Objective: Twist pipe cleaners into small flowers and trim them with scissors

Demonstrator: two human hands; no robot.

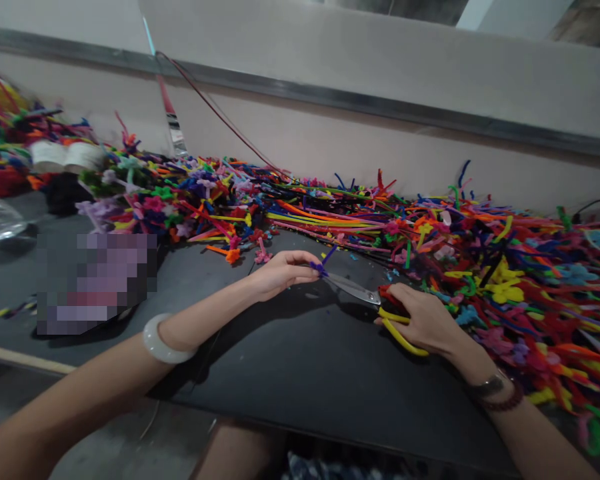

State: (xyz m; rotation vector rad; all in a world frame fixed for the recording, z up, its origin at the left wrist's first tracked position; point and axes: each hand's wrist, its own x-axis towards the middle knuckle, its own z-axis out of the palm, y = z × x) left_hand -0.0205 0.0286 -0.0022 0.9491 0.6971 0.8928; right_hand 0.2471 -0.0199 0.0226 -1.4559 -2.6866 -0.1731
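Between the fingertips of my left hand (293,273) is a small purple pipe cleaner piece (330,259), with one stem sticking up to the right. My right hand (423,317) grips a pair of scissors (353,289) by its yellow handle loops, a few fingers passing through them. The blades point left and their tips reach the purple piece at my left fingertips. Whether the blades are apart or together at the tips is hard to see. Small purple and blue scraps lie on the dark table (300,373) below.
Heaps of colourful pipe cleaners and fuzzy flowers (505,287) run along the back and right of the table. Long straight stems (330,223) lie at the middle back. White spools (67,157) and a pixelated object (100,283) are at left. A wall (330,127) stands behind.
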